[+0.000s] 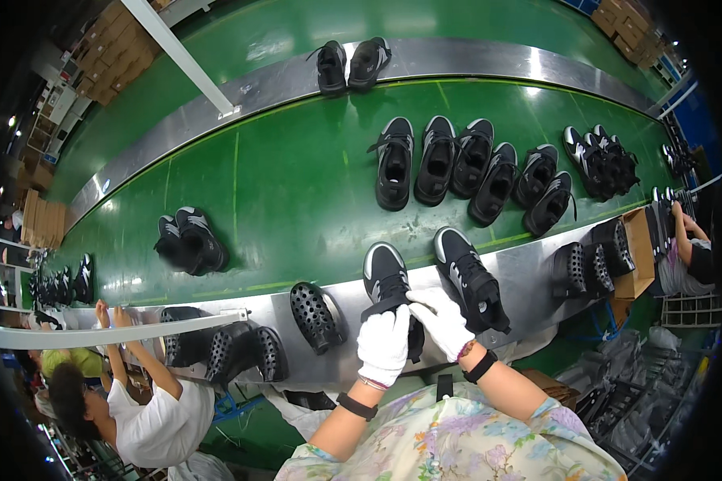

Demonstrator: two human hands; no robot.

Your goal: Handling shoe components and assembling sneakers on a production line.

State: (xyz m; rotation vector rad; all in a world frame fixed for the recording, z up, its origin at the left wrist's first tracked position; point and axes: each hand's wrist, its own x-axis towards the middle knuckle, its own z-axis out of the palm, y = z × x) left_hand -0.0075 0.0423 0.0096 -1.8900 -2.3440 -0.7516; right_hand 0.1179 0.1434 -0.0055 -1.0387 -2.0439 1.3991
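Observation:
A black sneaker (pixel 387 272) with a pale toe edge rests on the metal ledge in front of me, toe pointing away. My left hand (pixel 383 346), in a white glove, is closed on its strap near the ankle opening. From the right, my white-gloved right hand (pixel 443 322) closes its fingertips on the same shoe's upper. The hands cover much of the heel and opening. Just right of them, a matching sneaker (pixel 467 276) stands untouched. On the ledge to the left leans a black perforated shoe form (pixel 314 317).
Several black sneakers (pixel 473 156) stand on the green conveyor belt (pixel 297 176); another pair (pixel 191 240) sits to the left. More perforated forms (pixel 245 353) lie left, beside a white metal bar (pixel 120 335). A cardboard box (pixel 638 255) is right. Co-workers (pixel 148 417) work on both sides.

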